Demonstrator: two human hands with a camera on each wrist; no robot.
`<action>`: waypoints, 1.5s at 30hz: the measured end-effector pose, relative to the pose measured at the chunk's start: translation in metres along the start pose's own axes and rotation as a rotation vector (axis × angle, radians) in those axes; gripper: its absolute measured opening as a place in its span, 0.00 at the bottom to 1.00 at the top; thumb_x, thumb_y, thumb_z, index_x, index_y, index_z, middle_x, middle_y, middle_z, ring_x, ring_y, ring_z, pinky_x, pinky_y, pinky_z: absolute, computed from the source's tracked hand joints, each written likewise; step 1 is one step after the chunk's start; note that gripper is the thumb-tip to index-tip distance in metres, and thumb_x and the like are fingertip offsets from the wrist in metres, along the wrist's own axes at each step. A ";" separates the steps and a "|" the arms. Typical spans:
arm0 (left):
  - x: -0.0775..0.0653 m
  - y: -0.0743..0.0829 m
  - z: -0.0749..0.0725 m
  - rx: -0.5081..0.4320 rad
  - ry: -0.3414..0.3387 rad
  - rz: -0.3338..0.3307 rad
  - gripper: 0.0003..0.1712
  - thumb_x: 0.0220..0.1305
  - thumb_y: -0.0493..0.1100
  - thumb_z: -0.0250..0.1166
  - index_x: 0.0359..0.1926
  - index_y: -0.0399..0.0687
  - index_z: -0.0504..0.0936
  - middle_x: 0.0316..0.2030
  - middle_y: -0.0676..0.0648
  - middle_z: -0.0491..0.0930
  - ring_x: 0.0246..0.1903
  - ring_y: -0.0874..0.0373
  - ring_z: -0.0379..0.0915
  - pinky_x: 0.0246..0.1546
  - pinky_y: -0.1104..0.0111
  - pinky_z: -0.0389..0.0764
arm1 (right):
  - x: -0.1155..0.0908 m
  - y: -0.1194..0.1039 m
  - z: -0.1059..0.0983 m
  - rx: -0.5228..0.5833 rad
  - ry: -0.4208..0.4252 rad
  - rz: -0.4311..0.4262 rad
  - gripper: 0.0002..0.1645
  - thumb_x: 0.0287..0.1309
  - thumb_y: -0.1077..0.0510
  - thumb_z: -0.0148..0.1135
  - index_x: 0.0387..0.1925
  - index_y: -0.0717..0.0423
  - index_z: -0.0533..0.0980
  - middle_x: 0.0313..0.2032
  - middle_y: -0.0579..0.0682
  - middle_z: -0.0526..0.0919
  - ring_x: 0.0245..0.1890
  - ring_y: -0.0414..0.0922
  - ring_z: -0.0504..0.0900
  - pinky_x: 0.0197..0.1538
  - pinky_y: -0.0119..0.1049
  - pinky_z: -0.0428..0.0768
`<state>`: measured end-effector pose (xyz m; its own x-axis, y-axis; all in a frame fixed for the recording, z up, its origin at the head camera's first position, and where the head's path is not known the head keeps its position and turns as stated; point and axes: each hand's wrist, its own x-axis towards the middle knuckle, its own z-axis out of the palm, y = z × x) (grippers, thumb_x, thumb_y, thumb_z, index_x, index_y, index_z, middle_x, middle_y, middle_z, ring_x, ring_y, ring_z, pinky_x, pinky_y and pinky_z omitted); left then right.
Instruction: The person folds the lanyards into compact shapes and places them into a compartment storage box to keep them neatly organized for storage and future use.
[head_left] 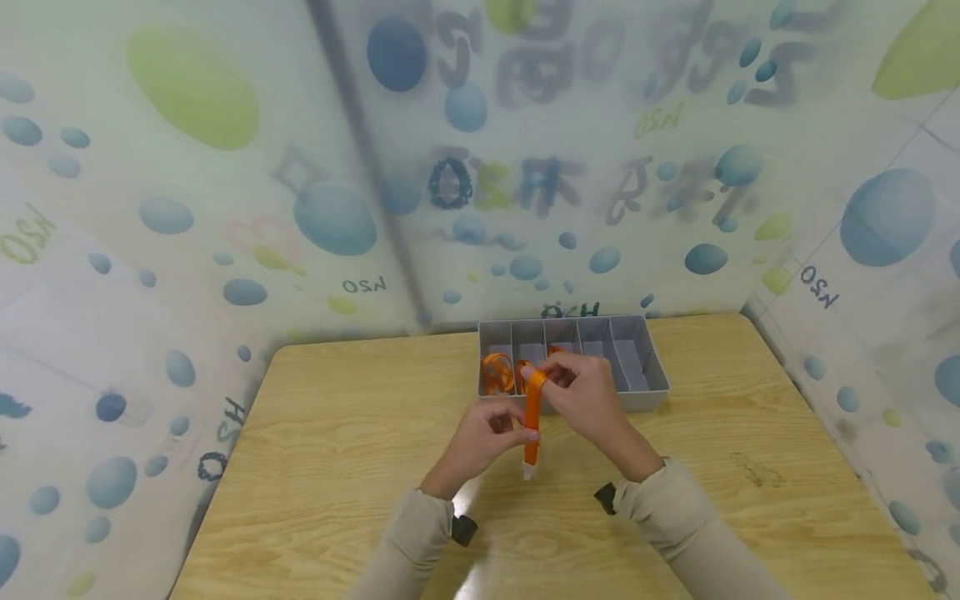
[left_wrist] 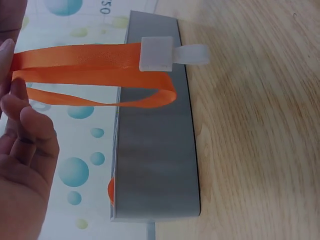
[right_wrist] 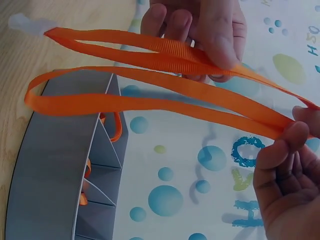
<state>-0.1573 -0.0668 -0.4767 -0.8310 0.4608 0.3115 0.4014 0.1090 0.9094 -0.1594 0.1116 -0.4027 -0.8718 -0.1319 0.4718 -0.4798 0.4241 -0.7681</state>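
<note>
An orange lanyard with a white plastic clip hangs folded in loops between both hands, in front of a grey compartment box. My right hand pinches its upper end between thumb and fingers, overlapping the box's front rim in the head view. Lower and to the left, my left hand holds the strap, its thumb laid on the ribbon in the right wrist view. The clip dangles at the bottom, below the left thumb. More orange lanyards lie in the left compartments, partly hidden by the right hand.
The box stands at the back of a wooden table, against a patterned wall. Thin dividers split it; grey floor shows in its right-hand compartments. Small dark wrist devices sit at both cuffs.
</note>
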 end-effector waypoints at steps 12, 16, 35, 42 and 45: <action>0.003 0.027 0.004 -0.025 0.120 -0.050 0.06 0.49 0.34 0.71 0.27 0.36 0.80 0.50 0.41 0.74 0.39 0.52 0.74 0.28 0.67 0.78 | 0.001 -0.004 0.001 0.039 0.018 0.038 0.12 0.52 0.48 0.66 0.23 0.52 0.82 0.17 0.40 0.79 0.15 0.37 0.74 0.19 0.32 0.74; 0.005 0.024 0.007 -0.050 0.133 -0.058 0.06 0.50 0.35 0.70 0.26 0.36 0.80 0.50 0.41 0.76 0.35 0.56 0.76 0.28 0.67 0.79 | 0.001 -0.004 0.001 0.040 0.024 0.054 0.12 0.52 0.48 0.66 0.23 0.52 0.82 0.17 0.40 0.79 0.15 0.37 0.74 0.19 0.31 0.74; 0.006 0.020 0.013 -0.282 0.122 -0.085 0.09 0.53 0.29 0.66 0.33 0.30 0.73 0.29 0.30 0.79 0.16 0.59 0.71 0.17 0.64 0.77 | 0.006 -0.034 -0.008 0.030 0.041 0.021 0.07 0.52 0.62 0.66 0.22 0.61 0.81 0.16 0.50 0.80 0.13 0.40 0.71 0.17 0.30 0.70; 0.006 0.018 0.012 -0.316 0.119 -0.139 0.18 0.54 0.29 0.65 0.47 0.31 0.74 0.34 0.29 0.80 0.17 0.53 0.74 0.16 0.64 0.76 | 0.007 -0.036 -0.008 0.033 0.032 0.040 0.06 0.50 0.62 0.67 0.23 0.60 0.81 0.17 0.50 0.80 0.15 0.41 0.73 0.20 0.32 0.74; 0.006 0.018 0.010 -0.259 0.090 -0.114 0.14 0.55 0.31 0.65 0.44 0.30 0.79 0.32 0.32 0.81 0.15 0.44 0.71 0.14 0.64 0.75 | 0.007 -0.022 -0.005 0.040 0.018 0.034 0.06 0.51 0.59 0.67 0.24 0.56 0.81 0.17 0.47 0.80 0.15 0.40 0.73 0.20 0.32 0.73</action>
<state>-0.1511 -0.0526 -0.4609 -0.9005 0.3773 0.2161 0.2014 -0.0784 0.9764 -0.1540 0.1061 -0.3801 -0.8860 -0.1017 0.4523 -0.4537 0.3916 -0.8005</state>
